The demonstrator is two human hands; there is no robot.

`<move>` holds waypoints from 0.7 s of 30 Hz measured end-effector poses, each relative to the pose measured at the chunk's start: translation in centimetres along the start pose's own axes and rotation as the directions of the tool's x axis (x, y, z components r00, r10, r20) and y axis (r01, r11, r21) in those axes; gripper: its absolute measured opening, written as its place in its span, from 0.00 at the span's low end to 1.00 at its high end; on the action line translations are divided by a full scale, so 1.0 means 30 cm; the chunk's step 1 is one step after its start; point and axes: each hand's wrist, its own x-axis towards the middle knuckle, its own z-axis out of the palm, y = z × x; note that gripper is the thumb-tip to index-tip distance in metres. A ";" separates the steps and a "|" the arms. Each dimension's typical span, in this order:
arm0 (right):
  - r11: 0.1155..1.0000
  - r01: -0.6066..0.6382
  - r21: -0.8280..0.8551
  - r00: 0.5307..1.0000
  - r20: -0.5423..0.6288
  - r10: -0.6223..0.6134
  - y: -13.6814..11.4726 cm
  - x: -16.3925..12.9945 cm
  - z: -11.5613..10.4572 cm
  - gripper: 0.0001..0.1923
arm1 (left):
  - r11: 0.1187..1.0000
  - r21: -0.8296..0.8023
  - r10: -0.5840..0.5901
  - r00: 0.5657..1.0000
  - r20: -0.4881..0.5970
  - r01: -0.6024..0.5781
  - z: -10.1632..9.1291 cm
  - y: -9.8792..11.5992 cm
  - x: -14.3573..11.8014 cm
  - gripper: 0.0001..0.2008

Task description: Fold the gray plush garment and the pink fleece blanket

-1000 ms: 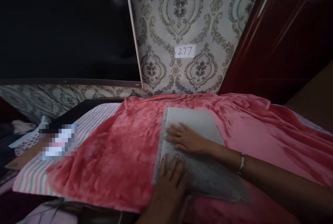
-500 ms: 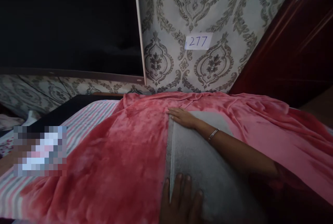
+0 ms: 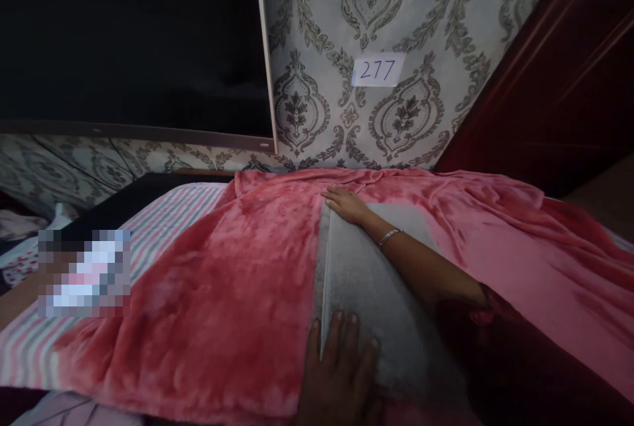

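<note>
Faces, in dim light, a wall of cream-and-grey damask wallpaper [image 3: 303, 49] bearing a white paper label [image 3: 378, 70] handwritten "277", with a large dark flat-screen television [image 3: 133, 36] at left, a black furniture top [image 3: 141, 200] below it, and a glossy dark-red panel [image 3: 555, 82] slanting at right.

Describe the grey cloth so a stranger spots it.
Below the paper marked 277 spreads a pink blanket. The flat cloth lies on it, right hand at its far edge, left hand nearer; its grey stands out from the surrounding pink.
</note>
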 end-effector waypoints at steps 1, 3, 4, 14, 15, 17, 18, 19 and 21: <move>1.000 -0.018 0.001 1.000 -0.007 0.018 -0.011 -0.006 -0.011 0.31 | 1.000 0.002 0.008 0.998 0.068 -0.008 -0.019 0.000 0.002 0.28; 0.999 -0.036 0.019 0.998 -0.041 0.037 -0.040 -0.031 -0.033 0.32 | 1.000 0.016 0.008 0.982 0.187 -0.012 -0.052 0.003 0.008 0.30; 0.999 -0.018 0.035 0.998 -0.068 0.020 -0.058 -0.055 -0.041 0.33 | 1.000 0.018 0.004 0.976 0.217 -0.008 -0.065 0.005 0.011 0.31; 0.849 0.517 0.110 0.846 0.083 -0.527 -0.264 -0.593 0.004 0.30 | 0.989 -0.095 -0.086 0.971 0.222 0.110 -0.149 0.005 0.023 0.25; 0.841 0.530 0.107 0.838 0.085 -0.539 -0.265 -0.606 0.008 0.29 | 0.990 -0.076 -0.100 0.969 0.226 0.120 -0.153 0.006 0.016 0.26; 0.841 0.531 0.103 0.836 0.094 -0.540 -0.255 -0.588 0.011 0.29 | 0.993 -0.026 -0.105 0.965 0.241 0.115 -0.154 0.009 0.002 0.28; 0.847 0.522 0.099 0.842 0.102 -0.530 -0.245 -0.561 0.010 0.29 | 0.994 -0.004 -0.105 0.963 0.247 0.109 -0.153 0.011 -0.005 0.29; 0.858 0.506 0.092 0.851 0.107 -0.514 -0.232 -0.527 0.008 0.29 | 0.995 0.011 -0.101 0.963 0.249 0.102 -0.152 0.012 -0.010 0.29; 0.886 0.457 0.077 0.880 0.102 -0.463 -0.200 -0.447 0.004 0.30 | 0.996 0.020 -0.094 0.963 0.253 0.092 -0.151 0.012 -0.016 0.29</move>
